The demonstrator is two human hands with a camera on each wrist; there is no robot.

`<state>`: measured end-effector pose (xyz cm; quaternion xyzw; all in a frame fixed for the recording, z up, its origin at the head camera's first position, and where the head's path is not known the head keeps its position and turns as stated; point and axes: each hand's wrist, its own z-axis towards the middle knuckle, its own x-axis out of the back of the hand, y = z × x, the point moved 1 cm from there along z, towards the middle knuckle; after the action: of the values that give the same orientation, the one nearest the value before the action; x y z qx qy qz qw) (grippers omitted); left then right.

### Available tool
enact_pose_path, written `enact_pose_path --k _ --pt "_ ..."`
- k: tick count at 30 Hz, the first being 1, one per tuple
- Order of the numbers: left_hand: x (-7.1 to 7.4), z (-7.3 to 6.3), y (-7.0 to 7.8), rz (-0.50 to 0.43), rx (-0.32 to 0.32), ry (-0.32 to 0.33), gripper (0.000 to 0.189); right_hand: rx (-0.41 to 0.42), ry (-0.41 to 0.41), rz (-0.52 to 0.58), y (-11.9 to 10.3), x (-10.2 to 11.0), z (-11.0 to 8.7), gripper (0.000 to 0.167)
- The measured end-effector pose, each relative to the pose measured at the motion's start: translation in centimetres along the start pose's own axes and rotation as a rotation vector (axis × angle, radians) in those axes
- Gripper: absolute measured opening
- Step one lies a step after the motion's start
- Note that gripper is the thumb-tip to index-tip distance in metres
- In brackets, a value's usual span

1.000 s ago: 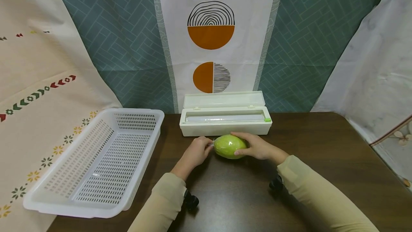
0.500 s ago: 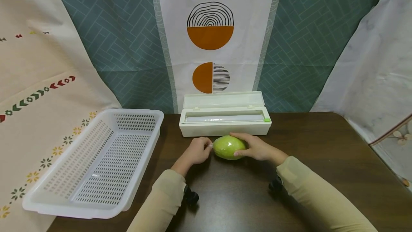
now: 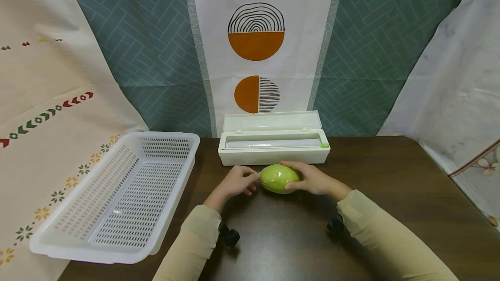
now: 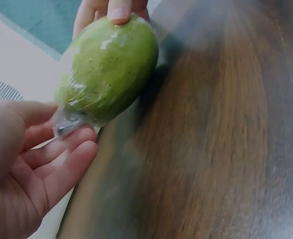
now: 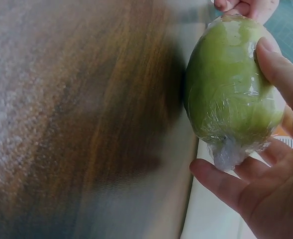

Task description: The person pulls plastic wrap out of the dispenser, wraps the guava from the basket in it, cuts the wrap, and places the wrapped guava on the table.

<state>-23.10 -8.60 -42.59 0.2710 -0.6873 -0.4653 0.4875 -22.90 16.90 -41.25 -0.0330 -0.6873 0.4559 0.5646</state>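
In the head view, a green mango (image 3: pixel 278 178) wrapped in clear film is held just above the dark table, in front of the white box. My right hand (image 3: pixel 312 178) grips its right end, thumb on the near side and fingers over the far side. At the other end, my left hand (image 3: pixel 238 181) touches the wrap with loosened fingers. The left wrist view shows a twisted film tail (image 4: pixel 67 123) lying among the left hand's spread fingertips. A second film tail (image 5: pixel 228 153) sticks out near the right hand's palm in the right wrist view.
A white box (image 3: pixel 273 156) with its lid raised stands at the back, holding a roll of film (image 3: pixel 273 143). To the left lies a white perforated basket (image 3: pixel 172 211). Fabric hangings (image 3: pixel 164 55) surround the brown table (image 3: pixel 390 211).
My left hand has loosened its pinch on the film tail, its fingers spreading out a little. The right hand keeps its grip on the mango, which stays almost in place.
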Motion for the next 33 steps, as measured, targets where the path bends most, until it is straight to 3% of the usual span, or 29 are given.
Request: enact_pose_path --k 9,19,23,28,33 --pt "-0.5 0.4 0.2 -0.063 0.048 0.069 0.019 0.000 0.006 0.012 0.0 0.0 -0.1 0.077" --pt "-1.3 0.7 0.1 -0.041 0.058 0.101 0.011 0.002 0.011 0.002 0.2 -0.1 -0.2 0.077" --pt "-1.4 0.7 0.0 -0.119 0.091 0.084 0.013 0.006 0.016 0.002 0.3 -0.1 -0.2 0.077" --pt "-1.3 0.7 0.2 -0.263 0.191 0.082 0.024 0.003 0.020 0.003 0.4 -0.1 -0.3 0.077" --pt "-1.4 0.9 0.4 -0.303 0.231 0.081 0.026 -0.009 0.018 0.013 0.5 -0.2 -0.3 0.078"
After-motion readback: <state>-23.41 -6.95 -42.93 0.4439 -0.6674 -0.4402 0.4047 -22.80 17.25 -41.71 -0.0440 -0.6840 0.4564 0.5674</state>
